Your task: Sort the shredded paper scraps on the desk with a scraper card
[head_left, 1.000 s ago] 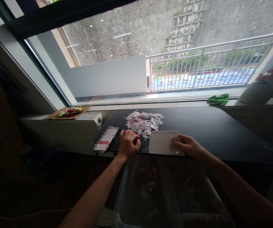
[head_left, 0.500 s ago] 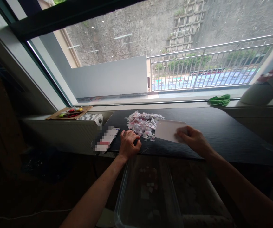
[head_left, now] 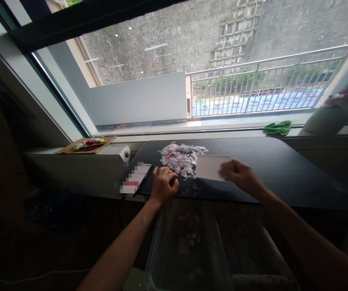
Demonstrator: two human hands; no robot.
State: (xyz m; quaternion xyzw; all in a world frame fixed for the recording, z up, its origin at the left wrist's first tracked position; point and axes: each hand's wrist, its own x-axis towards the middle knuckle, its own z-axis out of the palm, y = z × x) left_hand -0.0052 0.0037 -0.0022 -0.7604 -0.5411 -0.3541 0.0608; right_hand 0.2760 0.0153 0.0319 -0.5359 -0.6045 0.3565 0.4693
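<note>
My right hand (head_left: 239, 174) grips the right end of a flat white rectangular piece (head_left: 210, 167) with rounded corners; its fingers are slightly blurred. The left edge of the piece is against a heap of small paper scraps (head_left: 180, 157), white with pink tints, on the dark table (head_left: 252, 149). My left hand (head_left: 164, 182) rests at the near left side of the heap. Its fingers are curled, with thumb and forefinger making a loop, and nothing shows in them. Below the table edge, a clear plastic bin (head_left: 154, 258) has a few pale scraps inside.
A phone (head_left: 136, 178) with a lit screen lies left of my left hand. Beyond it are a radiator (head_left: 113, 152) and some cardboard with colourful items (head_left: 89, 142). A green cloth (head_left: 277, 128) and a pale vase (head_left: 323, 120) stand by the window.
My right hand and the white piece have shifted slightly left and down. A few scraps now show on the table in front of the piece. My left hand has barely moved.
</note>
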